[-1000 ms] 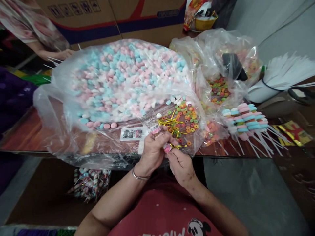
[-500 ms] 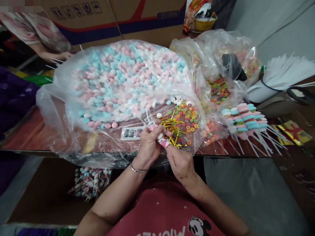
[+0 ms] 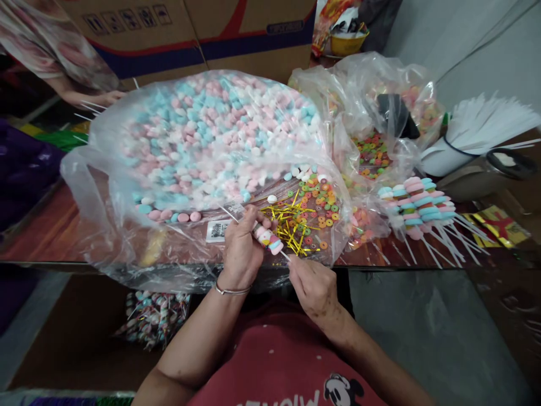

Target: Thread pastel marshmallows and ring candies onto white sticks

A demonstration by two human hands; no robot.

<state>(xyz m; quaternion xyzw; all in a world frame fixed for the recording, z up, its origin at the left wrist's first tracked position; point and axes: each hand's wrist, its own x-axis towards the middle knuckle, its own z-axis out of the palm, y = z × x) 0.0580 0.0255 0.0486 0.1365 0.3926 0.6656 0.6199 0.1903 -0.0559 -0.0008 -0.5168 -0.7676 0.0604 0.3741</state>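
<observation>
My left hand (image 3: 244, 248) is closed around a candy skewer (image 3: 269, 239) of pink, white and blue pieces, with clear wrapping at its upper end. The fingers of my right hand (image 3: 313, 283) pinch the white stick at the skewer's lower end. Gold twist ties (image 3: 296, 223) lie just beyond the hands, beside small coloured candy rings (image 3: 323, 197). Behind them a large clear bag (image 3: 211, 124) is full of pink, blue and white marshmallows. A printed label (image 3: 216, 231) lies left of my left hand.
Stacked marshmallow skewers (image 3: 418, 206) lie at the right, near a container of white sticks (image 3: 452, 149). Bags of candy rings (image 3: 374, 152) stand behind. Below the table's left side, an open box (image 3: 76, 338) holds wrapped skewers. Another person's hand (image 3: 110, 97) is at upper left.
My left hand has moved left and slightly down, and the skewer between my hands now shows more fully. My right hand has shifted slightly down, exposing the white stick.
</observation>
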